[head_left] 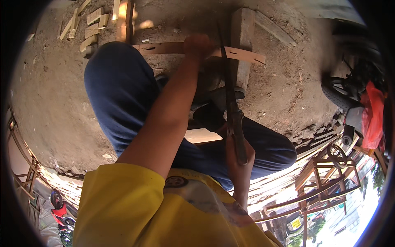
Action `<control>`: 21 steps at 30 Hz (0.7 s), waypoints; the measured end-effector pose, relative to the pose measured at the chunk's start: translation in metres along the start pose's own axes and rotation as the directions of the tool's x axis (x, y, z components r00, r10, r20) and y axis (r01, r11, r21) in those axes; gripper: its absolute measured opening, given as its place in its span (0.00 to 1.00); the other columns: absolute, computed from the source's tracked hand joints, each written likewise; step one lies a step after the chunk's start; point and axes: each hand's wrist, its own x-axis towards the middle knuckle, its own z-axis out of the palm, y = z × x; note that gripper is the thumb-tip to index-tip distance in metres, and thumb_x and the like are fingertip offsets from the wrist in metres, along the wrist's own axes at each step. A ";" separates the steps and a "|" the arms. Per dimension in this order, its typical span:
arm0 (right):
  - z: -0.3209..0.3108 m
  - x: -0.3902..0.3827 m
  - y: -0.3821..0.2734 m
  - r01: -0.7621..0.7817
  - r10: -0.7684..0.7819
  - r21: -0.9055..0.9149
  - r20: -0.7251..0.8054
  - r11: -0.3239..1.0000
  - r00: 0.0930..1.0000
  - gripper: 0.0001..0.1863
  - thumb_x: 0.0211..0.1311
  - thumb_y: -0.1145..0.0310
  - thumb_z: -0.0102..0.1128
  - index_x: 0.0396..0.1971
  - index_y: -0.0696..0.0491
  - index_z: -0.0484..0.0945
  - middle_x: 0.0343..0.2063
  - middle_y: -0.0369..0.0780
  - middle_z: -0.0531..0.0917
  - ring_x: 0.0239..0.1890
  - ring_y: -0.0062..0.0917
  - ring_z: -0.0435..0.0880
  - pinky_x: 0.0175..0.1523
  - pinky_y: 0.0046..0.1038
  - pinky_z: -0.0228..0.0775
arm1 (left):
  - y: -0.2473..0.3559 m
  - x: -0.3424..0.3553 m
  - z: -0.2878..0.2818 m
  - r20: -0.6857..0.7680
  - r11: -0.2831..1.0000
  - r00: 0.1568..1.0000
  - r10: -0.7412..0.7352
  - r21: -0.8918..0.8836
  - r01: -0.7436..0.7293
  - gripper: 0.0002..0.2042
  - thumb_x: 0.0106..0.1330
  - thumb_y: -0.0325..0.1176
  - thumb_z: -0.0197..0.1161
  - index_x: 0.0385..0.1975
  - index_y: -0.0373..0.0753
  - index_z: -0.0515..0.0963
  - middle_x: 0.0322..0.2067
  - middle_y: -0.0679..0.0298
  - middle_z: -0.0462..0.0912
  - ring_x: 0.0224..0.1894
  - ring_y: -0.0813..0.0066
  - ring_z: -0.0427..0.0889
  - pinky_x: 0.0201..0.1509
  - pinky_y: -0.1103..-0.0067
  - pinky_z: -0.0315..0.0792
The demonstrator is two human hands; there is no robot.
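My left hand (pixel 198 46) is closed on a thin wooden strip (pixel 252 57) with narrow dark slots, lying crosswise over a squared timber block (pixel 242 31). My right hand (pixel 239 152) grips the handle of a long dark saw (pixel 230 101), whose narrow blade reaches up across the strip just right of my left hand. My bent legs in dark trousers are on either side, and a dark shoe sits by the block's near end. A pale board (pixel 201 136) shows beneath my left forearm, near my legs.
Short wood offcuts (pixel 92 29) and upright boards lie at the top left on the dirt ground (pixel 49 82). A loose slat (pixel 275 29) is beside the block. At right stand a motorbike (pixel 341 88), a red bag (pixel 372 115) and wooden frames (pixel 312 181).
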 end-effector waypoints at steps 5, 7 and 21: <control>-0.011 -0.002 -0.010 0.003 -0.003 0.014 -0.042 1.000 0.999 0.08 0.64 0.71 0.56 0.33 0.62 0.77 0.18 0.31 0.73 0.22 0.10 0.65 0.25 0.20 0.57 | 0.002 -0.009 0.005 -0.122 0.988 0.986 0.110 0.126 -0.094 0.20 0.63 0.50 0.49 0.30 0.42 0.83 0.31 0.56 0.84 0.39 0.58 0.84 0.42 0.61 0.76; 0.011 0.044 0.001 -0.023 0.022 0.114 0.011 0.993 1.000 0.09 0.65 0.71 0.55 0.35 0.62 0.78 0.18 0.32 0.74 0.22 0.10 0.67 0.25 0.20 0.58 | 0.003 -0.015 -0.008 -0.014 0.949 0.965 0.262 0.184 -0.255 0.19 0.63 0.48 0.50 0.28 0.42 0.83 0.29 0.57 0.83 0.37 0.58 0.84 0.41 0.61 0.76; 0.005 0.008 0.013 0.086 -0.086 -0.032 0.005 0.996 0.996 0.07 0.64 0.72 0.56 0.35 0.60 0.78 0.20 0.35 0.77 0.23 0.12 0.69 0.27 0.21 0.62 | -0.006 0.011 0.019 -0.143 0.993 0.985 0.095 0.083 -0.084 0.19 0.62 0.48 0.48 0.28 0.42 0.83 0.31 0.57 0.84 0.36 0.58 0.84 0.38 0.62 0.76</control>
